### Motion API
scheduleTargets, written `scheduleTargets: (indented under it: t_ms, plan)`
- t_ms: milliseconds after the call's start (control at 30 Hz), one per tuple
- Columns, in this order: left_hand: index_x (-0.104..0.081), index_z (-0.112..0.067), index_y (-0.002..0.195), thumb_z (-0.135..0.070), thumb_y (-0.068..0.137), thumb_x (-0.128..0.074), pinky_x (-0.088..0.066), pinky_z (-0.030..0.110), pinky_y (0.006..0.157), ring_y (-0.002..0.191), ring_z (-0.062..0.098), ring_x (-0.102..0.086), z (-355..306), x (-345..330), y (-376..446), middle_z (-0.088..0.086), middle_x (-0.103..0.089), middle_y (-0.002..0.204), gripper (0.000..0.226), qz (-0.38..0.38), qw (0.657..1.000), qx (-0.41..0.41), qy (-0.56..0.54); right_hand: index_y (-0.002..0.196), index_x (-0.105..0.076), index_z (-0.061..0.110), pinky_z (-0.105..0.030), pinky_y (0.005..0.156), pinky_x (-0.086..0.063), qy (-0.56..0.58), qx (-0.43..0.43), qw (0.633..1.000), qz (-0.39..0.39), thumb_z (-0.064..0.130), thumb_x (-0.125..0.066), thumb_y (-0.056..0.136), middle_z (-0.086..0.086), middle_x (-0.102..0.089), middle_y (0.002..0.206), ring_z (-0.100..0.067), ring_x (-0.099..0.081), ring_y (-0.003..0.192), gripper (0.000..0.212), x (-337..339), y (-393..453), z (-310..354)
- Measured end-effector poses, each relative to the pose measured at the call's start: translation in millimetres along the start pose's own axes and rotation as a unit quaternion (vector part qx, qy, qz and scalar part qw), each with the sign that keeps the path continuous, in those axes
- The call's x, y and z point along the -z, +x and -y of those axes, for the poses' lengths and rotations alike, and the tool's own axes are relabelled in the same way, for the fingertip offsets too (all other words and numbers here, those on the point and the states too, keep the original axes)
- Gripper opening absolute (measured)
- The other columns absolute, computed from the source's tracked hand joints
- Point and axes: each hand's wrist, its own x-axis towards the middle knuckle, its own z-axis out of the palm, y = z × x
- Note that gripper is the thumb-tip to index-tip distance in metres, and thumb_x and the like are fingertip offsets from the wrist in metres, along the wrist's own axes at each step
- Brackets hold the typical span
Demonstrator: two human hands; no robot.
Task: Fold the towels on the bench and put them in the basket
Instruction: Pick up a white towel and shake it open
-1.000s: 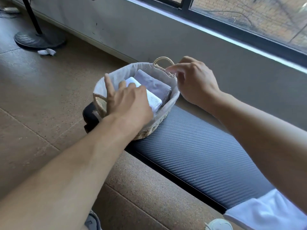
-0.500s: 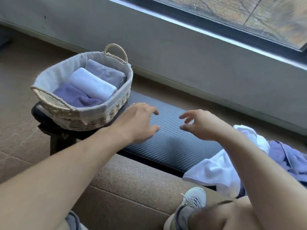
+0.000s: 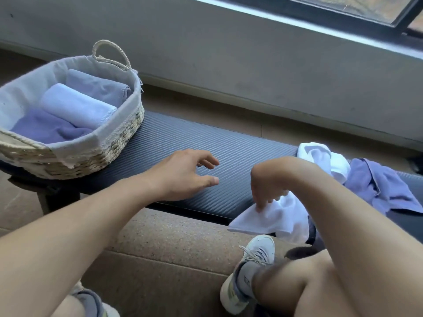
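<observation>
A woven basket (image 3: 119, 136) with a grey liner stands on the left end of the dark ribbed bench (image 3: 233, 154). Inside lie three folded towels: a purple one (image 3: 45, 130), a pale blue one (image 3: 77, 108) and a lavender one (image 3: 98, 86). A crumpled white towel (image 3: 281, 216) hangs over the bench's front edge at the right, and my right hand (image 3: 267, 188) pinches its corner with fingers pointing down. Beside it lies a loose purple towel (image 3: 384, 186). My left hand (image 3: 185, 177) hovers over the bench middle, fingers relaxed, holding nothing.
A grey wall (image 3: 229, 53) with a window sill runs behind the bench. The floor (image 3: 171, 236) is brown cork. My knee and a pale sneaker (image 3: 249, 268) sit in front of the bench at lower right.
Both hands left the basket and moved right along the bench. My right hand reached down and took hold of the white towel's corner. The view swung right.
</observation>
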Motion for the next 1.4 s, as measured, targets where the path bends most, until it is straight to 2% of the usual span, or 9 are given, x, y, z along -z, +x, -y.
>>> scheduleTargets:
  t_ms: [200,367,533,633,800,1033,1167,1267,1400]
  plan:
    - [-0.065,-0.036,0.123,-0.044,0.087,-0.075,-0.045,0.021,0.101,0.115,-0.003,-0.059,-2.3,-8.1,0.5,-0.018,-0.069,0.119,0.038,0.020,0.998,-0.002,-0.057,0.085,-0.071,0.018,-0.033,0.068,-0.054,0.159,0.110,0.972,-0.136,0.031,-0.063,0.094,0.003,-0.072,0.079,-0.018,-0.063,0.072,0.018,-5.7,6.2,-3.0]
    - [-0.068,-0.036,0.113,-0.038,0.067,-0.091,-0.056,0.042,0.093,0.095,0.010,-0.071,9.2,7.6,-4.4,-0.010,-0.076,0.102,0.051,0.029,0.992,0.015,-0.125,0.084,-0.063,0.021,-0.044,0.082,-0.057,0.485,0.246,0.797,-0.264,0.022,-0.067,0.097,0.000,-0.075,0.083,-0.014,-0.068,0.079,0.013,1.4,7.3,8.9]
    - [-0.070,-0.030,0.104,-0.023,0.080,-0.085,-0.051,0.026,0.072,0.080,0.004,-0.066,15.9,14.3,-11.6,-0.010,-0.074,0.089,0.029,-0.099,0.990,-0.004,-0.103,0.107,-0.064,0.013,-0.051,0.091,-0.054,0.611,0.315,0.679,-0.257,0.011,-0.064,0.098,-0.016,-0.074,0.103,-0.021,-0.068,0.093,0.009,9.3,5.6,24.0]
    - [-0.073,-0.024,0.091,-0.028,0.090,-0.074,-0.046,0.021,0.063,0.069,0.002,-0.061,20.9,20.1,-11.2,-0.007,-0.073,0.080,0.005,-0.188,0.972,0.049,-0.134,0.127,-0.060,0.018,-0.048,0.097,-0.054,0.582,0.335,0.701,-0.241,0.020,-0.075,0.091,-0.009,-0.073,0.113,-0.020,-0.069,0.106,0.039,10.6,6.2,29.3]
    - [-0.064,-0.005,0.075,-0.046,0.095,-0.063,-0.039,0.021,0.055,0.055,0.007,-0.049,22.5,24.1,-12.0,0.001,-0.063,0.064,0.046,-0.237,0.953,0.104,-0.160,0.137,-0.049,0.031,-0.035,0.093,-0.055,0.495,0.245,0.788,-0.271,0.046,-0.087,0.074,0.009,-0.068,0.120,-0.010,-0.065,0.106,0.075,8.9,3.9,42.6]
    - [-0.062,-0.006,0.063,-0.056,0.078,-0.056,-0.046,0.036,0.067,0.063,0.024,-0.055,27.3,35.6,-15.5,0.010,-0.061,0.058,0.052,-0.258,0.942,0.151,-0.156,0.118,-0.056,0.026,-0.035,0.080,-0.040,0.260,0.127,0.902,-0.319,0.028,-0.076,0.077,0.004,-0.055,0.103,-0.023,-0.049,0.101,0.046,8.2,17.2,25.2]
    - [-0.058,-0.025,0.089,-0.036,0.084,-0.063,-0.050,0.043,0.086,0.096,0.027,-0.061,31.5,36.8,-26.5,-0.002,-0.066,0.096,0.013,-0.228,0.956,0.185,0.025,0.143,-0.044,0.031,-0.038,0.091,-0.050,0.318,0.070,0.887,-0.328,0.017,-0.063,0.084,0.005,-0.051,0.125,-0.025,-0.052,0.123,0.063,3.9,36.0,10.0]
    - [-0.060,-0.028,0.106,-0.008,0.085,-0.062,-0.050,0.041,0.092,0.108,0.016,-0.059,28.2,34.6,-33.4,-0.010,-0.063,0.111,0.030,-0.237,0.962,0.114,0.076,0.145,-0.045,0.031,-0.041,0.099,-0.048,0.389,-0.016,0.837,-0.384,0.018,-0.062,0.087,-0.002,-0.051,0.140,-0.024,-0.047,0.130,0.062,5.7,41.9,-5.5]
    - [-0.066,-0.034,0.101,-0.040,0.087,-0.074,-0.055,0.031,0.086,0.090,-0.007,-0.061,12.5,19.2,-40.0,-0.020,-0.067,0.096,0.017,-0.128,0.991,0.047,-0.013,0.142,-0.046,0.032,-0.042,0.097,-0.044,0.373,-0.132,0.853,-0.341,0.026,-0.066,0.084,-0.004,-0.053,0.135,-0.030,-0.044,0.128,0.061,0.6,47.4,-32.1]
